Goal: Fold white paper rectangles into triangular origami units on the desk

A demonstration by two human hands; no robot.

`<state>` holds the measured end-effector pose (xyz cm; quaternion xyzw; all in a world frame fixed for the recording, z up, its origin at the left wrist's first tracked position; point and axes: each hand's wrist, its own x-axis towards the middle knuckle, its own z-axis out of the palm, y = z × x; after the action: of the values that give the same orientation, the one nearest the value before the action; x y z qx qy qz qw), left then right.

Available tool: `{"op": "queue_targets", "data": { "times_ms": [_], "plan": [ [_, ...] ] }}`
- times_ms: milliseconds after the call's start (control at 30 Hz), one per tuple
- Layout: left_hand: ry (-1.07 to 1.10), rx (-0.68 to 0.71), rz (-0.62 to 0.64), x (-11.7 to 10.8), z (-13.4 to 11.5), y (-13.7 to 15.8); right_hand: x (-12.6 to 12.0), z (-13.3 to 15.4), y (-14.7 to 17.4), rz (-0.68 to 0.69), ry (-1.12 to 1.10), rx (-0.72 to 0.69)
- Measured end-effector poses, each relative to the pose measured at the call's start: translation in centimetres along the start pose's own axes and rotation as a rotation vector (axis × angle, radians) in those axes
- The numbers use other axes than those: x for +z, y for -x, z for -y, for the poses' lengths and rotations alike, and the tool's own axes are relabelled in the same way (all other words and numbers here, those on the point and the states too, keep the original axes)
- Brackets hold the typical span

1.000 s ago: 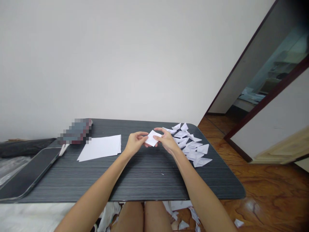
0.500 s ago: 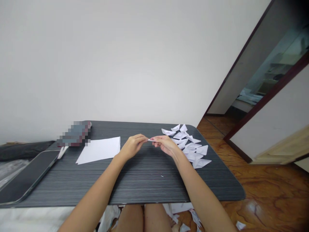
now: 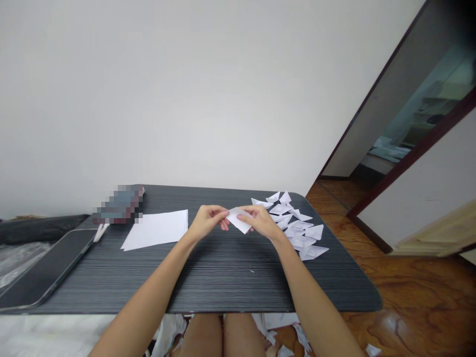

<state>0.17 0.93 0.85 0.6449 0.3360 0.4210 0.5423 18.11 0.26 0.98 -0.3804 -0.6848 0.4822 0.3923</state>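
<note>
White paper first: the folded paper piece [image 3: 235,218] is up in the air between both hands, over the mid-back part of the table, from where I watch on the head feed. Key relation: it lies right of the left hand [image 3: 208,219], whose thumb and finger pinch its left corner, and left of the right hand [image 3: 262,220], whose thumb presses flat on the face with fingers behind. Both are gripping the same piece; I'd call the right one nearer, since it covers more of the paper. Long axis looks slanted, running from the left fingertips down to the lower right, one corner pointing toward the wearer; the right end is hidden by the hand, so I can't confirm the outline. Surface is a dark, fine-ribbed table [image 3: 223,282] with rounded corners. Folded paper boats [image 3: 313,253] cluster just beyond the right hand, some overlapping. Stack of white sheets [image 3: 158,229] sits left of the left hand, apart from it. Pixelated object [image 3: 122,203] at the back left, can't identify. Pale wall [image 3: 208,99] behind, doorway to the right, glossy wood-look floor [image 3: 416,307] with a paper scrap [image 3: 373,350] on it.
</note>
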Motion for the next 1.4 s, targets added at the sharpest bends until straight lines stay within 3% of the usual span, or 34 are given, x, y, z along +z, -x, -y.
{"op": "queue_targets", "data": {
  "times_ms": [233,400,700,933,1033,1167,1400],
  "plan": [
    [0.241,-0.18,0.022,-0.3,-0.2,0.0,-0.4,0.1,0.2,0.022,0.022,-0.029],
    [0.22,-0.202,0.041,-0.4,-0.5,0.1,-0.5,0.5,0.3,0.048,0.03,-0.058],
    [0.218,-0.212,0.1,-0.3,-0.8,0.3,-0.2,0.2,0.2,0.016,-0.008,0.029],
    [0.141,-0.175,0.091,0.1,-0.5,0.4,-0.5,0.7,0.4,0.087,0.095,-0.115],
    [0.054,-0.131,0.068,0.1,-0.4,0.3,-0.9,0.8,0.5,0.131,0.076,-0.094],
    [-0.089,-0.04,0.06,0.3,-0.1,0.4,-0.9,0.4,0.3,0.045,0.121,-0.003],
    [-0.33,0.1,0.06,0.3,0.1,0.6,-0.4,-0.3,-0.1,0.013,0.275,-0.098]
  ]
}}
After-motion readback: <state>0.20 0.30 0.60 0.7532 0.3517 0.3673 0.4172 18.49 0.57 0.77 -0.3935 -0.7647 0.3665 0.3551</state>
